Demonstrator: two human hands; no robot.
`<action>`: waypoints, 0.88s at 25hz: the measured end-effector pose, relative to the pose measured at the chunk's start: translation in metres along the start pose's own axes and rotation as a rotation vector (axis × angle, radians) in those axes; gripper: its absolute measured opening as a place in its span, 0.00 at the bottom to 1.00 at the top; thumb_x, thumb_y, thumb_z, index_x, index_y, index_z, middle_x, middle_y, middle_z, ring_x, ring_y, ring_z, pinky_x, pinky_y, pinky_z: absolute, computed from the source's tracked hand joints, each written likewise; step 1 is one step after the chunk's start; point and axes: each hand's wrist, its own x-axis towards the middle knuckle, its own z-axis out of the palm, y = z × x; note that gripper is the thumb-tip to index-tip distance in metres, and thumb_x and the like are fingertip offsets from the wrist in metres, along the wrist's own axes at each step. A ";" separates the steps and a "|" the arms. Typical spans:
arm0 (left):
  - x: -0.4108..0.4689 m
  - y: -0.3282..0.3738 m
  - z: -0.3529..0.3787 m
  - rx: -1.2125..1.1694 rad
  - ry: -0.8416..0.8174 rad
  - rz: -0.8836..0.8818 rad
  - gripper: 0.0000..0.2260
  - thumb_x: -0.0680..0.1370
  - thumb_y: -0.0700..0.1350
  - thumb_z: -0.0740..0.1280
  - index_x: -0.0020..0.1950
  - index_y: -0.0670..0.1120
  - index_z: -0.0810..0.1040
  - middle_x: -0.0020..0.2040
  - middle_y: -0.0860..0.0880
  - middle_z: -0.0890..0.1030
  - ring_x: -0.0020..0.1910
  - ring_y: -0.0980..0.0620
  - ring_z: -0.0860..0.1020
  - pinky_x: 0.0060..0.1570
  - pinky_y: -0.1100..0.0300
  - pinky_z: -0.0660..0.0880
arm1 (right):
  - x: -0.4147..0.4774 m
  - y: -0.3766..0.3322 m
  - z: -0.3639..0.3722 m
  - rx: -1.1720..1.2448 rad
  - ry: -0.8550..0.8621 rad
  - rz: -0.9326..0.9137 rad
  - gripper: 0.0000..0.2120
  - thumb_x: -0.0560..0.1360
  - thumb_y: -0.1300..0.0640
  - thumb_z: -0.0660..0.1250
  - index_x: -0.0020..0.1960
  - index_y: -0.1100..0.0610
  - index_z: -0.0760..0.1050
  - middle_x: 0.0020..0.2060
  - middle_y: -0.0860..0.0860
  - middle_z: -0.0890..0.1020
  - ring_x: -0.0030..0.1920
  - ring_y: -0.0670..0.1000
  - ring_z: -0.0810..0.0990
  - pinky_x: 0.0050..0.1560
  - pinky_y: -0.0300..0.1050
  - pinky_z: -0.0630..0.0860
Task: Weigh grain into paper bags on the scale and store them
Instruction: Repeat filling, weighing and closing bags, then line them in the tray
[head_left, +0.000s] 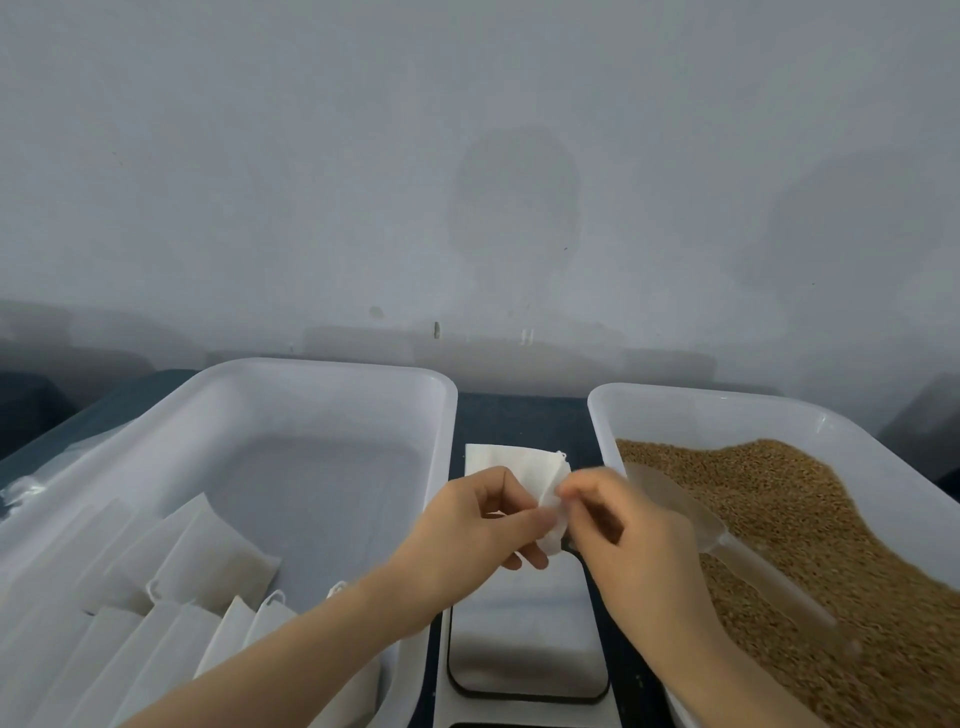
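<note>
Both hands hold a small white paper bag (522, 470) above the scale (524, 639), which sits between two tubs. My left hand (478, 530) grips the bag from the left with thumb and fingers. My right hand (618, 525) pinches the bag's edge on the right. Brown grain (810, 530) fills the right tub (670, 410), and a clear plastic scoop (691, 514) lies in it. The left tub (322, 384) holds several filled white bags (208, 566) in its near left part.
A grey wall stands close behind the tubs. The dark blue table surface (519, 415) shows between them. The far half of the left tub has bare floor. A dark object (930, 431) sits at the far right edge.
</note>
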 end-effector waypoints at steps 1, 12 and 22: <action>0.000 -0.001 0.000 0.024 0.001 0.026 0.07 0.75 0.46 0.70 0.39 0.47 0.75 0.36 0.51 0.83 0.37 0.53 0.83 0.37 0.67 0.74 | 0.000 0.000 0.002 -0.026 -0.032 -0.033 0.05 0.72 0.66 0.70 0.42 0.57 0.80 0.30 0.43 0.78 0.34 0.41 0.78 0.32 0.30 0.72; 0.013 -0.006 -0.011 -0.007 0.359 -0.029 0.09 0.78 0.47 0.67 0.57 0.53 0.74 0.45 0.59 0.80 0.32 0.64 0.77 0.31 0.71 0.71 | 0.008 0.000 -0.007 0.300 -0.101 0.357 0.11 0.76 0.58 0.66 0.44 0.42 0.80 0.20 0.43 0.75 0.18 0.41 0.67 0.20 0.29 0.59; 0.008 -0.010 -0.012 0.153 0.426 0.160 0.14 0.76 0.49 0.68 0.60 0.53 0.71 0.47 0.64 0.76 0.42 0.66 0.74 0.43 0.74 0.71 | 0.010 0.000 -0.012 0.369 -0.077 0.461 0.08 0.74 0.54 0.68 0.39 0.42 0.79 0.33 0.36 0.82 0.36 0.32 0.78 0.30 0.24 0.69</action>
